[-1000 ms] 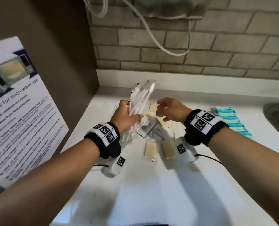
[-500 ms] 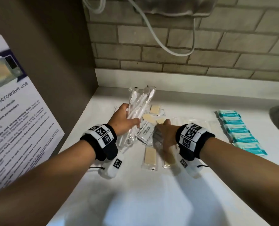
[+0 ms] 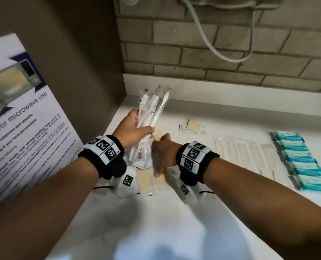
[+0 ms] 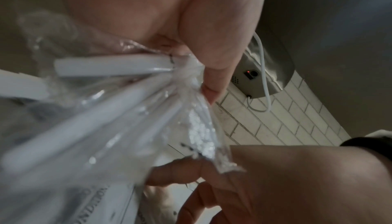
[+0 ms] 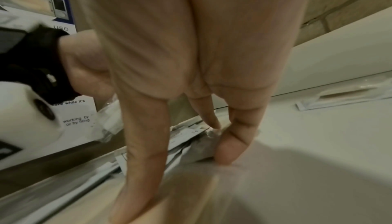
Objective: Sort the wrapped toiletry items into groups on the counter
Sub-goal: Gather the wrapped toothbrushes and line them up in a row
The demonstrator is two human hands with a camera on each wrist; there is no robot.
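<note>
My left hand [image 3: 135, 128] grips a bundle of white toothbrushes in clear wrappers [image 3: 153, 107], held upright above the counter's left end; in the left wrist view the bundle [image 4: 127, 110] fills the frame under the thumb. My right hand [image 3: 160, 156] is down beside it, its straight fingers [image 5: 227, 143] touching a small pile of grey and white sachets [image 5: 191, 145] on the counter. Two beige soap packets [image 3: 144, 180] lie just in front of that pile. The hands hide most of the pile in the head view.
A single beige packet [image 3: 192, 126] lies farther back. To the right are a row of clear wrapped sticks [image 3: 244, 152] and a row of teal packets [image 3: 302, 162]. A microwave poster [image 3: 15, 128] leans at left. A brick wall [image 3: 212, 44] with a hanging cable stands behind.
My right hand has dropped from beside the raised toothbrush bundle onto the sachet pile. My left hand has kept hold of the bundle.
</note>
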